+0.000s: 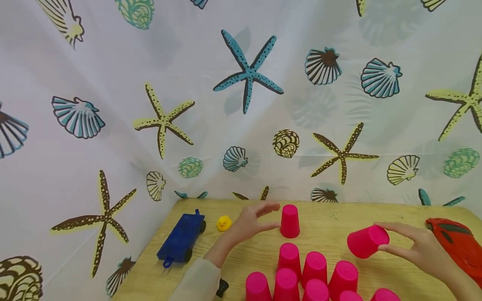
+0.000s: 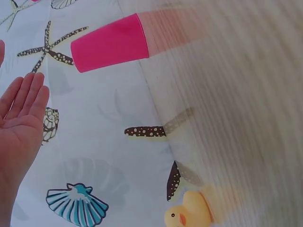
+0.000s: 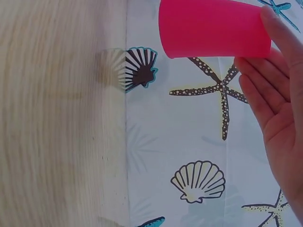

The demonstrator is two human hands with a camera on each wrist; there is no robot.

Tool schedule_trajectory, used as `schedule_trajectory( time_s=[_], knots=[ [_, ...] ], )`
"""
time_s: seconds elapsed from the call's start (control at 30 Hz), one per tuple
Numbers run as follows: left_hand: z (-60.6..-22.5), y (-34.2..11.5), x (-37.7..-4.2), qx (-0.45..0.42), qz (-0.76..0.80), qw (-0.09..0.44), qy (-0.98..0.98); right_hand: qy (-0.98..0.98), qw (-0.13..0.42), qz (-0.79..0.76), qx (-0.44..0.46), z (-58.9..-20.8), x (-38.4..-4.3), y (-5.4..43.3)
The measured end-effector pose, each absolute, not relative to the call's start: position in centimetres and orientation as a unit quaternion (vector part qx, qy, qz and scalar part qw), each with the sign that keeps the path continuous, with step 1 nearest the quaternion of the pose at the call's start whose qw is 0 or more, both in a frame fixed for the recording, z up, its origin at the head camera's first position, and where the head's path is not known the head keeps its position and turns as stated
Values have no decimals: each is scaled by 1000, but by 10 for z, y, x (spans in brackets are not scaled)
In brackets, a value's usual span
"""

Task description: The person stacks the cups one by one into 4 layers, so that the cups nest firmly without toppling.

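Note:
My right hand (image 1: 421, 248) pinches a pink plastic cup (image 1: 367, 241) near its narrow closed end. That cup is tilted well over to one side and held above the table. In the right wrist view, the thumb and fingers of the right hand (image 3: 284, 99) grip the end of the cup (image 3: 213, 28). Another pink cup (image 1: 290, 221) stands upside down at the back. Just left of it is my left hand (image 1: 253, 223), thumb and fingers spread apart. The left wrist view shows this hand (image 2: 21, 118) holding nothing, with a gap to the standing cup (image 2: 111, 43).
Several upturned pink cups (image 1: 289, 257) stand grouped at the front. On the left are a blue toy wagon (image 1: 182, 237) and a yellow rubber duck (image 1: 224, 223). A red toy car (image 1: 457, 242) lies at the right. A patterned curtain (image 1: 241, 138) hangs behind the wooden table (image 1: 324, 213).

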State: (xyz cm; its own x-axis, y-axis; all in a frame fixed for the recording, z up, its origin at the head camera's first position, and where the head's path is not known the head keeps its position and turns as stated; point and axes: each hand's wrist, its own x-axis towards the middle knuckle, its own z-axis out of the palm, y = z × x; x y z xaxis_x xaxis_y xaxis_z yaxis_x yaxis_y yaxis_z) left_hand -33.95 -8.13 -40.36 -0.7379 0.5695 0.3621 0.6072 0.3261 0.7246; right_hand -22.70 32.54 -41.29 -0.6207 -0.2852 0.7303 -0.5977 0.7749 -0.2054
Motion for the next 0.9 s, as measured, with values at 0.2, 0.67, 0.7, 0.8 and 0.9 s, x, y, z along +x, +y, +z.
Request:
schedule_trajectory(
  time_s=[0.2,0.67,0.7,0.8,0.9],
  knots=[
    [-402,-81,-321,-392,-416,-45,-819,-846,395,249,258,-418,-247,313],
    [-403,-77,-300,-382,-354,-141,-842,-826,387,286,294,-421,-301,277],
    [-403,-77,-300,-383,-351,-142,-842,-828,382,286,295,-422,-304,275],
    [-405,-76,-299,-389,-340,-144,-844,-838,362,281,298,-425,-313,271],
    [-407,-75,-299,-392,-332,-147,-845,-852,339,266,298,-427,-318,265]
  ],
)
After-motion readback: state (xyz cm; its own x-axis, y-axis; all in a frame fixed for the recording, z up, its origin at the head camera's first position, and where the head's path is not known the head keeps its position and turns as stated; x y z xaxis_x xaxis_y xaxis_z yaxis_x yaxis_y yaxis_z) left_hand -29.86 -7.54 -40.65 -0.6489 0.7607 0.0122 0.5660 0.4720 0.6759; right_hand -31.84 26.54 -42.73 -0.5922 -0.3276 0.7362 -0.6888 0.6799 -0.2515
